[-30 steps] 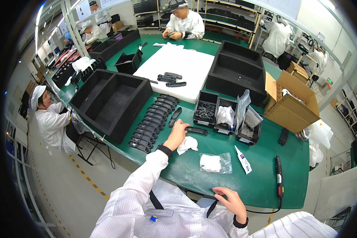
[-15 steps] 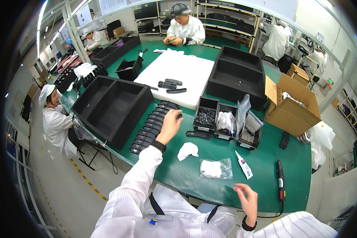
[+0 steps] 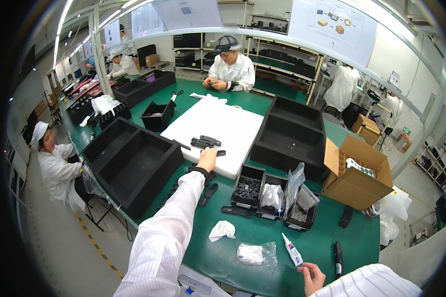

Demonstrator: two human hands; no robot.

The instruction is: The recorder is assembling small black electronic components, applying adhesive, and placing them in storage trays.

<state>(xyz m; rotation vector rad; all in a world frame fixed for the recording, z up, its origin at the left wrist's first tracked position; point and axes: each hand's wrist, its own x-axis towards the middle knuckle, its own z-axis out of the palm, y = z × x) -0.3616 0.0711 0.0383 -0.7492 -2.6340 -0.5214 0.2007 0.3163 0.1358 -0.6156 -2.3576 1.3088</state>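
Looks like picking-up step, with left hand [image 3: 207,159] over white foam block [image 3: 228,123], at black part [image 3: 221,153] lying there just beside more black parts [image 3: 206,141]. With fingers bent at its left end; cannot tell if pinched. Probably calls for snug pinch next, then lift straight up. Farther right, with right hand [image 3: 312,279] half open, nothing seen in fingers, near white tube [image 3: 292,251]; cannot tell if touching.

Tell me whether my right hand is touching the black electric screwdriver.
Apart: the head view shows green tabletop plainly between your right hand and the black electric screwdriver.
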